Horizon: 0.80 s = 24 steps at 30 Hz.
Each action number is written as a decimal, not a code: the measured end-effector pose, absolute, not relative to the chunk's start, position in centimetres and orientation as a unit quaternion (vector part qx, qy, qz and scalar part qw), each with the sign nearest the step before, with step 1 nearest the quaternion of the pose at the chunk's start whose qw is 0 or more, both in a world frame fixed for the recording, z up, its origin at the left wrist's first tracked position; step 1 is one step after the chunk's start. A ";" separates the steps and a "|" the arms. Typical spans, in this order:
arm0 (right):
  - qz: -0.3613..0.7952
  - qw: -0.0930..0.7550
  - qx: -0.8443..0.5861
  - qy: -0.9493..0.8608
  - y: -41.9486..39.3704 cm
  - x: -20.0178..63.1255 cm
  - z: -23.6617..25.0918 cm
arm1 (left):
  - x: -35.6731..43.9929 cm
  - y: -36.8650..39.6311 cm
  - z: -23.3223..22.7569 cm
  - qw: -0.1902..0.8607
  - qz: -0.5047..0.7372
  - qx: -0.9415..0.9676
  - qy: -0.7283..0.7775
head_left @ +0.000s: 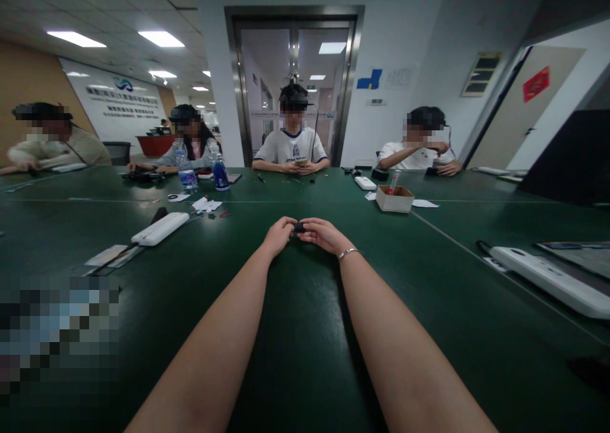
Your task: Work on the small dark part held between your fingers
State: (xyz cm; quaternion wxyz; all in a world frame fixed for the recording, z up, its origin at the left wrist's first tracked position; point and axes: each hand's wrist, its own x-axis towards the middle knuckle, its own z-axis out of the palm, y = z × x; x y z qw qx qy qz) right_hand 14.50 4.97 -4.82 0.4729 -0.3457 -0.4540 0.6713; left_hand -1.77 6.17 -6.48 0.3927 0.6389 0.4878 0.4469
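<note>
Both my arms reach forward over the dark green table [305, 331]. Between my fingertips is a small black object [298, 227], too small and dark to name more exactly. My left hand [279, 236] has its thumb and fingers closed on the object's left side. From the other side, my right hand [325, 234] pinches it, with a silver bracelet [349, 252] round that wrist. The object is at or just above the tabletop; I cannot tell which. My fingers hide part of it.
To the left lie a white power strip [161, 228] and paper scraps [206, 205], with two bottles [219, 172] behind. A small open box [394, 199] stands right of centre. Another white power strip [548, 279] lies far right. Several people wearing headsets sit across the table.
</note>
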 end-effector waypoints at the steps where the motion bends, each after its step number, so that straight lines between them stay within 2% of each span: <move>1: 0.672 0.473 -0.346 -0.453 4.9 14.5 -4.8 | -1.8 6.2 -6.5 0.392 0.449 0.641 0.484; 24: 0.673 0.472 -0.348 -0.451 5.1 14.5 -4.9 | -1.9 6.4 -6.7 0.402 0.453 0.633 0.483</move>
